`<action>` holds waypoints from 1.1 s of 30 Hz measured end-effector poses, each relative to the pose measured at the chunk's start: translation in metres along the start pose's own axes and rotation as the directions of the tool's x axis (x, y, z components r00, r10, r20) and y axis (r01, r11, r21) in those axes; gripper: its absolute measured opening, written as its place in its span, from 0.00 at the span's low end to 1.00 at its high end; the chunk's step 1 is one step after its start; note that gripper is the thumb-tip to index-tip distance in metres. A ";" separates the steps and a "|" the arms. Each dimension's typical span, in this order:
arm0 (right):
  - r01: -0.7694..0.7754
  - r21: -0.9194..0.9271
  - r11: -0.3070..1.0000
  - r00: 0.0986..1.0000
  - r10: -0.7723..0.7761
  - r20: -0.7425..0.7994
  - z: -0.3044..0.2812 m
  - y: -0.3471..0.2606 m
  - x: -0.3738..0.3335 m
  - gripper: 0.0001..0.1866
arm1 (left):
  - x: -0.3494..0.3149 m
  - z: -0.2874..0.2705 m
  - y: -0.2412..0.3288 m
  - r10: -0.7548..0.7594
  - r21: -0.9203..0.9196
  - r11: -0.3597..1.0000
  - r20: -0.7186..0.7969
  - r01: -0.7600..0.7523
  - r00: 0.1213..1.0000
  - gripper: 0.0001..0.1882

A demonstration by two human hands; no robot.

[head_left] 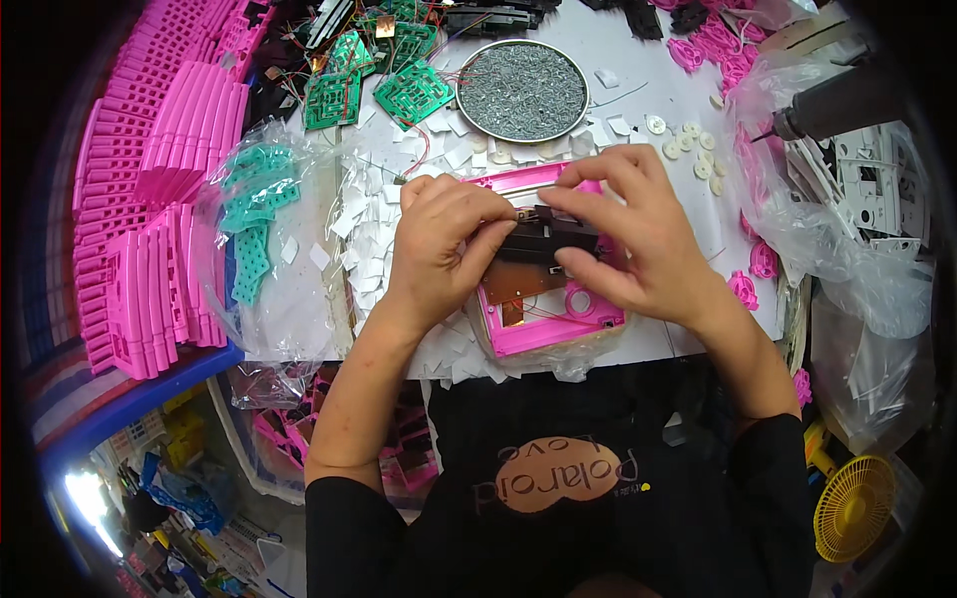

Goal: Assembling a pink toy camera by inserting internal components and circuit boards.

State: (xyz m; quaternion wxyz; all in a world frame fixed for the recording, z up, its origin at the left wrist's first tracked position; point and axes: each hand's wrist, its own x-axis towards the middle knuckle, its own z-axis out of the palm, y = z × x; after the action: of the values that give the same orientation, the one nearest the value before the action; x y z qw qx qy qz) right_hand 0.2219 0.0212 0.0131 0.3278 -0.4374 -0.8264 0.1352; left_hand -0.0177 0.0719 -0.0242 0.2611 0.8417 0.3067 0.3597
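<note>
A pink plastic housing (513,344) lies in front of me at the table's near edge, its inside facing up. A brown circuit board (518,282) and thin wires sit within it. Across its upper part is a black plastic part (538,242). My left hand (444,239) is closed at that part's left end, thumb and forefinger pinched by a small metallic piece (525,214); what lies between the fingertips is hidden. From the right, my right hand (648,234) grips the black part, with forefinger on its far side and thumb on its near side.
A round tray of small screws (523,92) stands beyond the housing, beside green circuit boards (414,92). White paper pieces (374,229) litter the left. Stacked pink housings (189,130) and bagged teal plates (254,209) lie farther left. An electric screwdriver (827,105) hangs at right.
</note>
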 end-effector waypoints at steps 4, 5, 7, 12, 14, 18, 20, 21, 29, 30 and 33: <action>0.018 0.023 1.000 0.999 -0.019 0.036 0.006 -0.002 -0.001 0.27 | 0.001 0.002 -0.002 0.022 -0.006 1.000 0.012 -0.022 1.000 0.07; 0.013 0.025 1.000 0.999 -0.014 0.032 0.009 -0.003 -0.001 0.27 | 0.001 0.001 -0.002 0.025 -0.008 1.000 0.021 -0.025 0.999 0.07; 0.004 0.030 1.000 1.000 -0.005 0.025 0.013 -0.004 0.000 0.29 | 0.000 -0.001 -0.002 0.025 -0.009 1.000 0.045 -0.025 0.999 0.07; -0.057 -0.016 0.998 0.997 0.057 0.058 0.006 -0.001 -0.006 0.31 | 0.008 -0.007 0.003 0.053 0.069 0.996 0.149 -0.064 0.987 0.06; -0.072 0.002 0.997 0.994 0.071 0.087 0.006 0.003 -0.012 0.29 | 0.016 -0.012 0.002 0.050 0.120 0.989 0.240 -0.081 0.969 0.05; -0.077 0.035 0.996 0.989 0.072 0.127 0.009 0.008 -0.014 0.25 | 0.031 -0.018 0.004 0.100 0.129 0.979 0.373 -0.158 0.923 0.07; -0.075 0.032 0.997 0.990 0.071 0.118 0.011 0.009 -0.014 0.24 | 0.033 -0.016 0.003 0.141 0.122 0.973 0.363 -0.197 0.921 0.07; -0.069 0.024 0.997 0.993 0.066 0.101 0.012 0.010 -0.015 0.23 | 0.034 -0.017 0.004 0.151 0.122 0.970 0.370 -0.209 0.917 0.07; 0.035 -0.124 0.992 0.988 -0.016 0.153 0.011 0.000 -0.014 0.22 | 0.039 -0.020 0.016 0.163 0.270 0.907 0.484 -0.324 0.860 0.07; 0.053 -0.173 0.983 0.988 -0.026 0.154 0.012 -0.004 -0.014 0.22 | 0.035 -0.019 0.021 0.133 0.299 0.906 0.473 -0.301 0.871 0.08; 0.060 -0.352 0.934 0.989 -0.008 0.147 0.015 -0.021 -0.016 0.19 | 0.021 -0.016 0.038 0.052 0.353 0.911 0.417 -0.215 0.907 0.08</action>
State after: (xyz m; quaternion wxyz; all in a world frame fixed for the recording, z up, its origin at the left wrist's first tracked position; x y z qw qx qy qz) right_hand 0.2054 -0.0032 0.0061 0.1857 -0.4642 -0.8660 0.0088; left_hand -0.0053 0.0643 0.0199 0.1189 0.9514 0.2531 0.1293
